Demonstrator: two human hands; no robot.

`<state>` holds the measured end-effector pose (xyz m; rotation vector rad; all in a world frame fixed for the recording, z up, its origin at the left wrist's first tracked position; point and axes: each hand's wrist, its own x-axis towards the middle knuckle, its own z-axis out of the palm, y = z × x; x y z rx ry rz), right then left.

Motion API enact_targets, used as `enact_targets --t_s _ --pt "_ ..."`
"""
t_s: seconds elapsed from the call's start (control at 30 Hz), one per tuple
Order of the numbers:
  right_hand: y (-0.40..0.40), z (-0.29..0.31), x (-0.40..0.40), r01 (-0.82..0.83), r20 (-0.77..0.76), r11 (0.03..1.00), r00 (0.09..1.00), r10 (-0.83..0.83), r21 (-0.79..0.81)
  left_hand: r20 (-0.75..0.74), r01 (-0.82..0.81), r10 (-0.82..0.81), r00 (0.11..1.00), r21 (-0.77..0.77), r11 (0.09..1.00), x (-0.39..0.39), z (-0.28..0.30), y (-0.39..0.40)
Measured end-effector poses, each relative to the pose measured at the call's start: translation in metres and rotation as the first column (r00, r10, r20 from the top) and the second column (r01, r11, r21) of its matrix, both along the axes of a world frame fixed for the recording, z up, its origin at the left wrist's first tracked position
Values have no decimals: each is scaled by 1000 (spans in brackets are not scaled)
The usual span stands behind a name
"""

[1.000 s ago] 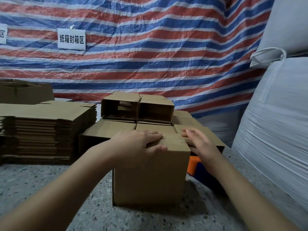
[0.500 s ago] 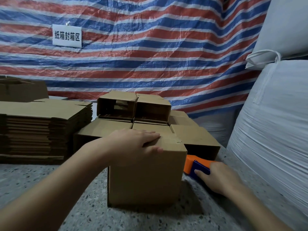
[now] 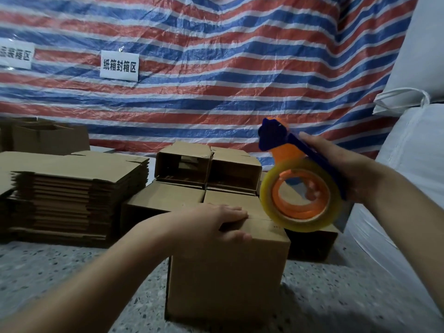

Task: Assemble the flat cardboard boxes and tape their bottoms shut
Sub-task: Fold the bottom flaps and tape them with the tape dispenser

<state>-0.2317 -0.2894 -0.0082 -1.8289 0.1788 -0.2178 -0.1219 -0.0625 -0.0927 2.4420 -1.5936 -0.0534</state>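
Observation:
A brown cardboard box (image 3: 225, 280) stands on the speckled floor in front of me, its folded flaps facing up. My left hand (image 3: 211, 224) presses flat on the flaps at the box's top left, thumb over the front edge. My right hand (image 3: 346, 169) grips the blue handle of an orange tape dispenser (image 3: 300, 188) with a clear tape roll, held in the air just above and right of the box's top. The roll's lower edge hovers near the box's far right corner.
A tall stack of flat cardboard boxes (image 3: 72, 193) lies at the left. Several assembled boxes (image 3: 206, 174) are piled behind the one I hold. Large white sacks (image 3: 413, 188) fill the right side. A striped tarp (image 3: 216, 68) hangs behind.
My right hand left the box top, reached down to the dispenser on the floor at the right, took it and lifted it above the box. My left hand stayed pressed on the flaps.

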Motion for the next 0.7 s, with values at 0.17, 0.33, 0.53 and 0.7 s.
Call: enact_targets --t_s 0.17,0.33,0.53,0.7 --pt "18 -3 32 -87 -100 995 992 81 -57 -75 38 -41 996 -49 998 0 1 4" --pt "16 -2 44 -103 -151 987 985 84 -123 -553 -186 -91 828 -423 887 11 -1 10" --pt "25 3 49 -95 -195 977 979 58 -189 -824 -686 -310 475 -567 457 21 17 11" --pt "28 5 52 -111 -203 971 977 67 -212 -827 -646 -217 518 -545 534 18 26 10"
